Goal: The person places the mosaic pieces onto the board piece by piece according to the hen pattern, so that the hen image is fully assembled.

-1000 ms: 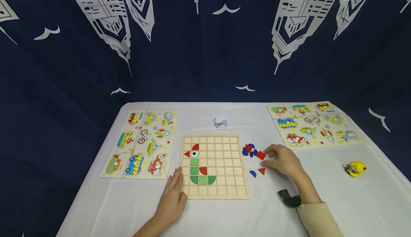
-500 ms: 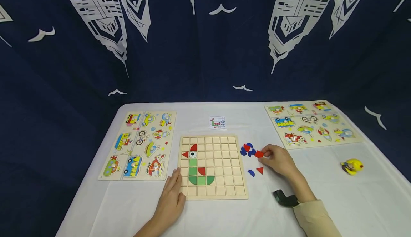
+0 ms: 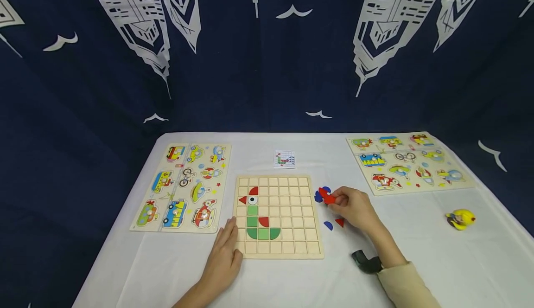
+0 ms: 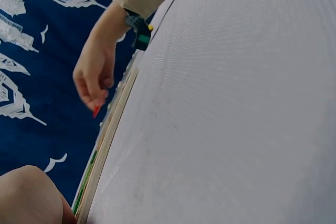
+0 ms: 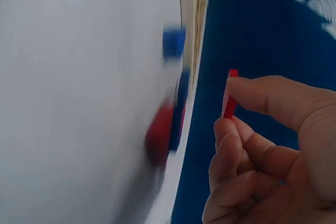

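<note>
A wooden grid board [image 3: 278,247] lies at the table's middle, with red, green and white tiles forming a figure on its left part. My left hand [image 3: 225,250] rests flat on the cloth at the board's lower left corner. My right hand [image 3: 352,206] pinches a flat red piece [image 3: 328,198] [image 5: 230,94] just right of the board, above a small pile of blue and red pieces [image 3: 320,193]. A blue half-round [image 3: 328,225] and a red triangle [image 3: 340,222] lie loose below that hand.
Two vehicle peg puzzles lie on the white table, one at the left [image 3: 183,185], one at the far right [image 3: 406,159]. A small pattern card [image 3: 285,159] sits behind the board. A yellow toy [image 3: 460,219] stands at the right.
My right hand has picked the red piece up off the table and carried it left, toward the board's right edge. My left hand has stayed put.
</note>
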